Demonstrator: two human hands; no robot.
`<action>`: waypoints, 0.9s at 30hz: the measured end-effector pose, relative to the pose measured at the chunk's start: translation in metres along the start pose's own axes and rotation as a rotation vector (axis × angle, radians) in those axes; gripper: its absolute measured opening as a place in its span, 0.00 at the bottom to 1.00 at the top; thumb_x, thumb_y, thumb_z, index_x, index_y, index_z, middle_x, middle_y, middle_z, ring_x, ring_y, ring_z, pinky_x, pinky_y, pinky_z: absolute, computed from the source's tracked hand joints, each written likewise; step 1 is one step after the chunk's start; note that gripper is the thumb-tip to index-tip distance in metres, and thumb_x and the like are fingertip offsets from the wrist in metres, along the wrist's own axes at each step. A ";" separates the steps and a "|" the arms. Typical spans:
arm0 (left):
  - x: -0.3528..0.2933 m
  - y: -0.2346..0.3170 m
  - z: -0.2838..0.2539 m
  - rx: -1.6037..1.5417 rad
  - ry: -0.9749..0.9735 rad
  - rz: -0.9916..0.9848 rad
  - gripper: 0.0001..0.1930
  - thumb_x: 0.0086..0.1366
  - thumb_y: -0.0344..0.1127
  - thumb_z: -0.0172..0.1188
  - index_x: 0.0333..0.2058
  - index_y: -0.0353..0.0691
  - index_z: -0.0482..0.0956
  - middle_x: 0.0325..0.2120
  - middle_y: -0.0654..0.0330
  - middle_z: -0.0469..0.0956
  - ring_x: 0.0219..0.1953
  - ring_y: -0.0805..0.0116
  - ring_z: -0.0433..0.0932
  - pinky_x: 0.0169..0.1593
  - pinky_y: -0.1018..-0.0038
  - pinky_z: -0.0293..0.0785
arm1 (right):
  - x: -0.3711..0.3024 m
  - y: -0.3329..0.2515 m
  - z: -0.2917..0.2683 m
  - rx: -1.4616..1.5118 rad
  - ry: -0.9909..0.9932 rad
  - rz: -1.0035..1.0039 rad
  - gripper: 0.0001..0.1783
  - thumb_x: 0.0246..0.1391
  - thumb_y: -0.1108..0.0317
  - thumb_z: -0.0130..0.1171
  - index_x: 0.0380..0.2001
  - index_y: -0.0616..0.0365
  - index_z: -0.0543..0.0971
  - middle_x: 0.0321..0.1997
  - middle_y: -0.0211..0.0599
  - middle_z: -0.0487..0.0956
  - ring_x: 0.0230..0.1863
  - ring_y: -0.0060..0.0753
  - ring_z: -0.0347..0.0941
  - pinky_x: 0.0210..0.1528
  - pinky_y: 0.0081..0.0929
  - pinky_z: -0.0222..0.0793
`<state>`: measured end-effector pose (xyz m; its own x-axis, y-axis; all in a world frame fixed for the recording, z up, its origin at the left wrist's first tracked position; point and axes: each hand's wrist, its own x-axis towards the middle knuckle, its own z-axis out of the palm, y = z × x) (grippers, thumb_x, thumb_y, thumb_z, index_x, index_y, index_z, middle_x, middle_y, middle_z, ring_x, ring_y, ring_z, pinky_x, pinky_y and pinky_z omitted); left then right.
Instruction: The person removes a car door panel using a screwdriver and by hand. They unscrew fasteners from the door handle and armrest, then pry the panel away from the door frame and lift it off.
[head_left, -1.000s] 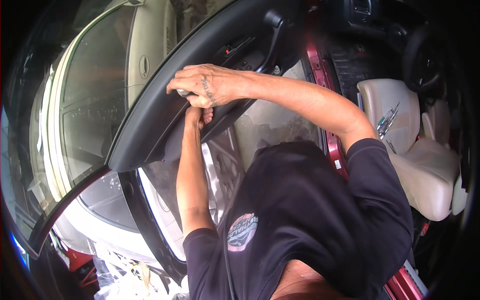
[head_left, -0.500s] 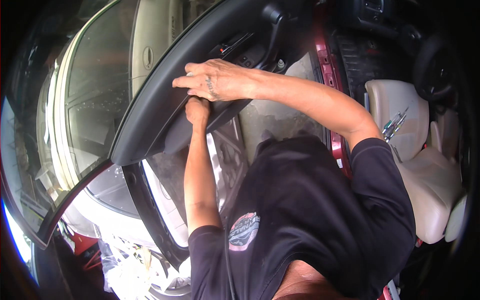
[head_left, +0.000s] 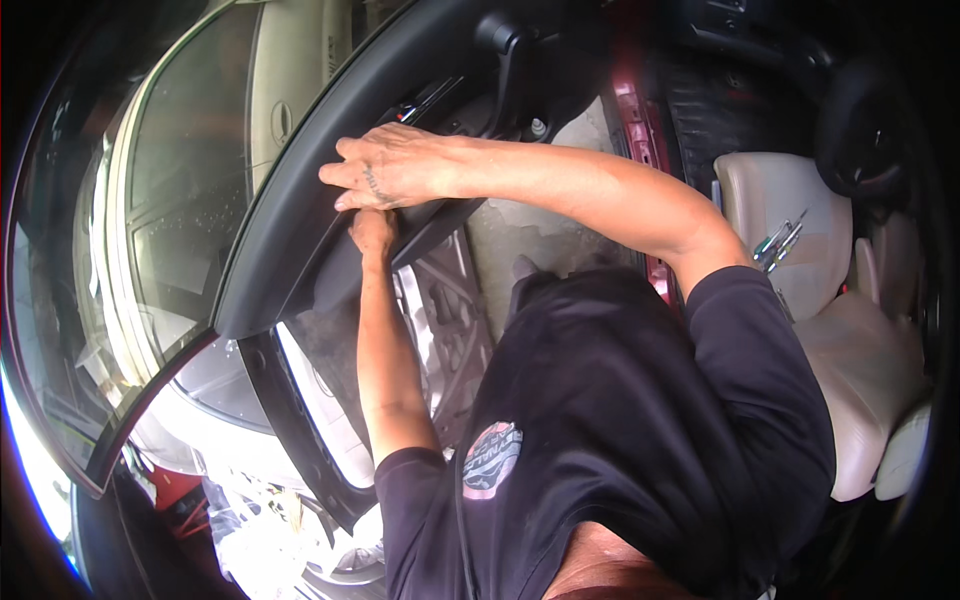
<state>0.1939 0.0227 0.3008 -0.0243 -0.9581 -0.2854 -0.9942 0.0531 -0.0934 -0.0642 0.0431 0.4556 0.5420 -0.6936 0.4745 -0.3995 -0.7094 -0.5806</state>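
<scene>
A black car door panel (head_left: 290, 215) curves below the window glass, and both hands are at it. My right hand (head_left: 392, 165) reaches across from the right and lies over the panel, its fingers stretched out and apart toward the glass. Just below it, my left hand (head_left: 373, 232) comes up against the lower part of the panel. Its fingers are mostly hidden beneath the right hand and by the panel. A black pull handle (head_left: 508, 75) with a rounded end is on the panel beyond the right hand. Small switches beside it are partly covered.
The door's window glass (head_left: 60, 320) stands at left, with a pale car (head_left: 285, 60) behind it. At right are the dark red door sill (head_left: 635, 120) and a beige seat (head_left: 785, 215) with several slim tools (head_left: 778, 242) on it. White crumpled plastic (head_left: 270, 530) lies lower left.
The door panel and both hands sit farther left in the picture, the panel also shifting left against the sill. The whole view has moved slightly. My hands keep nearly the same pose.
</scene>
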 end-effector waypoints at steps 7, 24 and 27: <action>0.016 -0.013 0.016 -0.152 0.080 -0.051 0.24 0.65 0.51 0.59 0.50 0.37 0.81 0.49 0.42 0.83 0.54 0.42 0.81 0.58 0.47 0.74 | 0.001 0.018 0.001 0.195 0.033 -0.069 0.22 0.50 0.80 0.55 0.51 0.56 0.76 0.44 0.44 0.78 0.44 0.52 0.80 0.43 0.47 0.77; 0.013 0.008 0.025 0.028 0.318 -0.164 0.17 0.63 0.52 0.62 0.37 0.44 0.85 0.40 0.56 0.85 0.44 0.53 0.84 0.48 0.46 0.75 | -0.111 -0.005 -0.101 0.214 0.378 0.221 0.15 0.47 0.73 0.61 0.41 0.62 0.82 0.40 0.40 0.81 0.41 0.43 0.79 0.44 0.36 0.74; 0.015 0.002 0.033 0.014 0.319 -0.242 0.20 0.62 0.54 0.63 0.36 0.41 0.84 0.38 0.54 0.86 0.42 0.51 0.85 0.51 0.45 0.74 | -0.204 0.008 -0.102 0.334 0.458 0.450 0.15 0.47 0.70 0.61 0.40 0.61 0.82 0.37 0.37 0.82 0.40 0.34 0.79 0.42 0.31 0.72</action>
<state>0.1952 0.0177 0.2654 0.1773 -0.9825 0.0565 -0.9736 -0.1835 -0.1356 -0.2536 0.1657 0.4216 -0.0155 -0.9443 0.3288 -0.2236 -0.3172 -0.9216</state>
